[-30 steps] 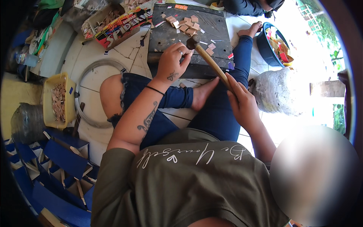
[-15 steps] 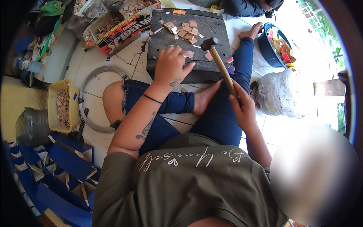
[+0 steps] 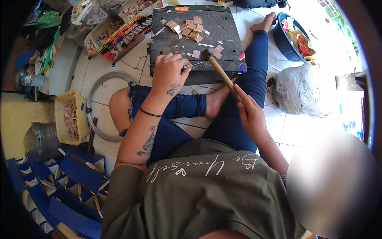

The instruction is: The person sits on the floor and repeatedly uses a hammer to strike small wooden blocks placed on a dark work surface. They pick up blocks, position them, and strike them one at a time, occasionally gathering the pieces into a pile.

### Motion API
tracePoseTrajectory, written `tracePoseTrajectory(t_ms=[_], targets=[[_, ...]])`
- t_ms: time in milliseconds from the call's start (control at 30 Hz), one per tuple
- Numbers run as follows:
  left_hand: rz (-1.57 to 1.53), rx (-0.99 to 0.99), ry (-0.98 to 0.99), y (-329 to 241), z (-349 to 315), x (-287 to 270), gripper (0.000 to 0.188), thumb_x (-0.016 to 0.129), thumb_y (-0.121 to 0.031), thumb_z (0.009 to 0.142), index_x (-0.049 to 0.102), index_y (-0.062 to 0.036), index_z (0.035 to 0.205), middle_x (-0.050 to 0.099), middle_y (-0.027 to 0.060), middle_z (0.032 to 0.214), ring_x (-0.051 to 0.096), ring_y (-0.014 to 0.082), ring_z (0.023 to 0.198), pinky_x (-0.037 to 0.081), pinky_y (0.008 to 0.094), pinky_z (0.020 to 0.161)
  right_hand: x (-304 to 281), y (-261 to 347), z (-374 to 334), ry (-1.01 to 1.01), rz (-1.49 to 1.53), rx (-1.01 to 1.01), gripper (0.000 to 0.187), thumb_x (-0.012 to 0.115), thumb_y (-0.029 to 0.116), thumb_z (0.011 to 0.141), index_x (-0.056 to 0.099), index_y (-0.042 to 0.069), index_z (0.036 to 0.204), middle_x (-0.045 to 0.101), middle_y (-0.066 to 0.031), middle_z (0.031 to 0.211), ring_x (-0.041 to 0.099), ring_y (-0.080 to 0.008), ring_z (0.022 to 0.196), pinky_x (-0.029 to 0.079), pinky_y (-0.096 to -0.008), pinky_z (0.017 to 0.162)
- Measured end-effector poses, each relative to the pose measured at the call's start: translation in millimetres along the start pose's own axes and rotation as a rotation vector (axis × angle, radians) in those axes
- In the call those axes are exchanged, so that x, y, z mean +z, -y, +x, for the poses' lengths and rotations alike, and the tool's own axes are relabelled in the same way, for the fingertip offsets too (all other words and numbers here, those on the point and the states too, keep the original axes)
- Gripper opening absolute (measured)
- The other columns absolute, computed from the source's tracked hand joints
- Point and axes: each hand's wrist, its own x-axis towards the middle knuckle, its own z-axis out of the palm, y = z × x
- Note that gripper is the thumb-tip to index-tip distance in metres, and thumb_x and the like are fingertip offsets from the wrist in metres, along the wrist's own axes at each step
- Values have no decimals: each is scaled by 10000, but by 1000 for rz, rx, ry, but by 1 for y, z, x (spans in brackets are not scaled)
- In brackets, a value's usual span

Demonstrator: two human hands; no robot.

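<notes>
My right hand (image 3: 252, 115) is wrapped round the wooden handle of a hammer (image 3: 225, 73). Its dark metal head hovers over the near part of a black work block (image 3: 223, 24), close to my left hand (image 3: 169, 71). At the block's near left edge, my left fingers are closed in a pinch. A thin metal rod (image 3: 194, 64) sticks out of them toward the hammer head; its other end is hidden by the hand. Small tan wooden pieces (image 3: 191, 28) lie heaped farther back on the block, with loose flat squares (image 3: 196, 53) nearer.
A printed cardboard box (image 3: 123, 34) of wood bits stands left of the block. A wire coil (image 3: 92, 87) and a yellow basket (image 3: 81, 115) lie at my left, with blue panels (image 3: 79, 171) below. On the right are a blue tub (image 3: 284, 44) and a wrapped grey bundle (image 3: 298, 89).
My left thumb has closed toward the fingers, and the thin rod now shows in the pinch. The hammer head has moved left and nearer to me, closer to my left hand.
</notes>
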Motion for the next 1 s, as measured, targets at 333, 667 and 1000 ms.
tracePoseTrajectory(t_ms=[333,667,1000], targets=[[-175,-67,57,8,7,2,88,727,-146,772,679,-74,755,613,72,735,613,279,812,444,411,791,4,1,3,-32,-110,30,561,515,42,944,433,211,1473,566,-151,883,627,-364,751,500,-463,683],[-236,-127,116,9,9,1,82,704,-142,795,682,-65,779,641,64,766,630,269,819,450,424,783,2,-7,1,23,-122,97,549,523,39,938,457,210,1456,593,-161,919,631,-376,795,499,-465,714],[-463,-227,42,-2,14,8,165,701,-70,829,686,4,975,698,120,845,684,195,750,529,313,706,-17,-6,13,-100,92,93,477,514,7,948,489,81,1419,624,-220,1226,629,-350,1102,480,-367,934]])
